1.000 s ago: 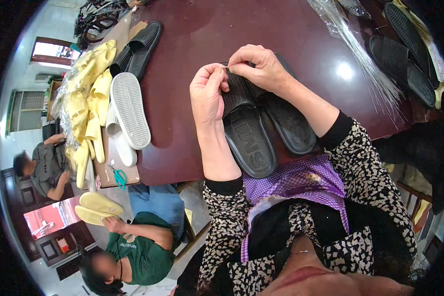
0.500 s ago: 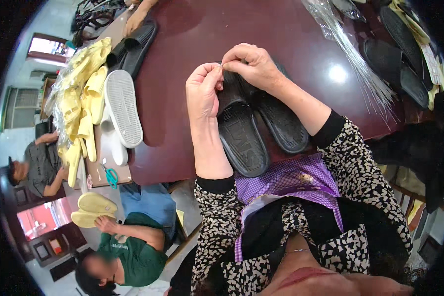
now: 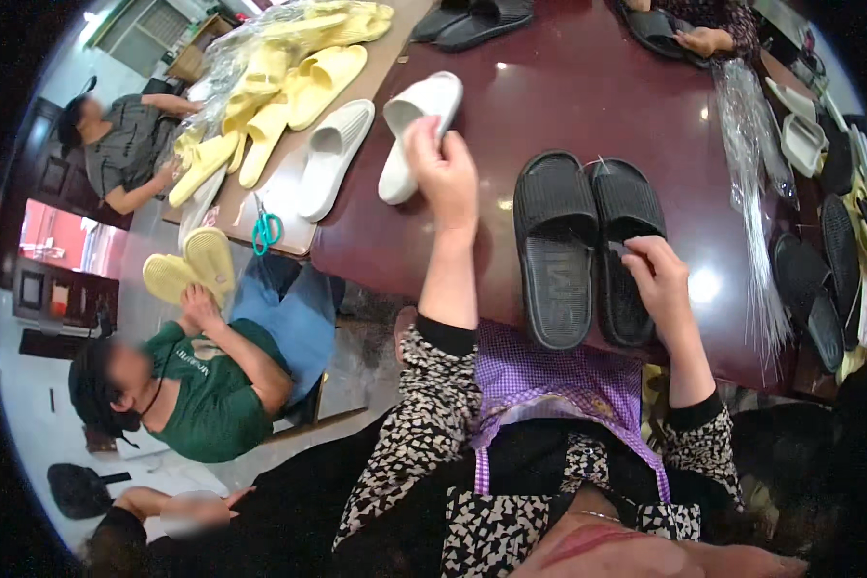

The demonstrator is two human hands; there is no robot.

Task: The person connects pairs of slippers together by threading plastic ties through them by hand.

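My left hand (image 3: 443,178) reaches to the far left with its thumb and fingers closed at the side of a white slipper (image 3: 400,178), which shows its top side. In front of me a pair of black slide slippers (image 3: 554,279) lies side by side, toes away from me. A thin pale tie (image 3: 602,162) stands up between their toe ends. My right hand (image 3: 663,284) hovers over the inner edge of the right black slipper, fingers loosely apart and holding nothing. Another white slipper (image 3: 332,169) lies to the left, on the board.
Yellow slippers (image 3: 323,82) and plastic wrap pile up at far left, near teal-handled scissors (image 3: 266,231). Thin ties (image 3: 756,260) lie in a bundle at right, by more black slippers (image 3: 804,299). A seated co-worker (image 3: 207,376) holds yellow slippers; another person's hand (image 3: 703,40) holds a black slipper opposite.
My hands have parted from their pinch above the black slippers. The left went to the white slipper, which has turned from sole up to top up; the right dropped back. The view has shifted.
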